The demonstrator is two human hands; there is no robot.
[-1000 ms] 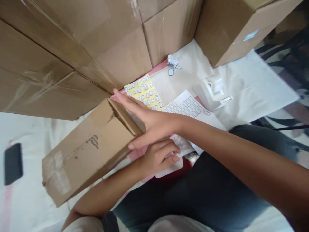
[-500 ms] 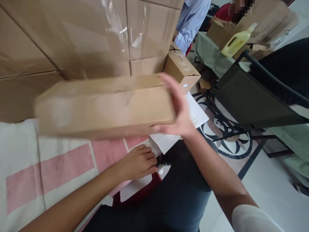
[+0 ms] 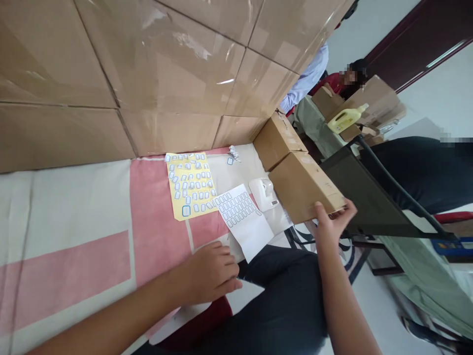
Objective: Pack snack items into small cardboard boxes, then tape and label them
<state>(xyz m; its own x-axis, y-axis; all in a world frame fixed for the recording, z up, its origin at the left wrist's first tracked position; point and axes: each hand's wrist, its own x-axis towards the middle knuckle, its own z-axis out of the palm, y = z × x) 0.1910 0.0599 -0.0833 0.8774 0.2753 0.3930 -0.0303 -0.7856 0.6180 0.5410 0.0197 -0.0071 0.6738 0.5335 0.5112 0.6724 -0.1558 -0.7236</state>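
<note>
My right hand (image 3: 334, 222) grips the near end of a brown cardboard box (image 3: 295, 187), thumb on one side and fingers round the other. The box lies at the right edge of the cloth-covered bed or table, beside a similar cardboard box (image 3: 277, 138). My left hand (image 3: 214, 271) rests at the near edge of the cloth (image 3: 158, 246), holding nothing, fingers slightly bent and thumb apart. Between the hands lies a white sheet of printed labels (image 3: 254, 236). Beyond it are a yellow sheet with label stickers (image 3: 192, 185) and a white plastic object (image 3: 263, 193).
A wall of taped cardboard cartons (image 3: 177, 74) stands along the back. A dark folding chair (image 3: 373, 190) is close on the right. Behind it, a yellow jug (image 3: 347, 118) and cartons stand on a green-covered table, with a person in red nearby. Crumpled white scraps (image 3: 233, 153) lie near the cartons.
The cardboard box in my right hand has moved right and down from above the cloth to beside the other box. The label sheets now show. My left hand stays at the cloth's edge.
</note>
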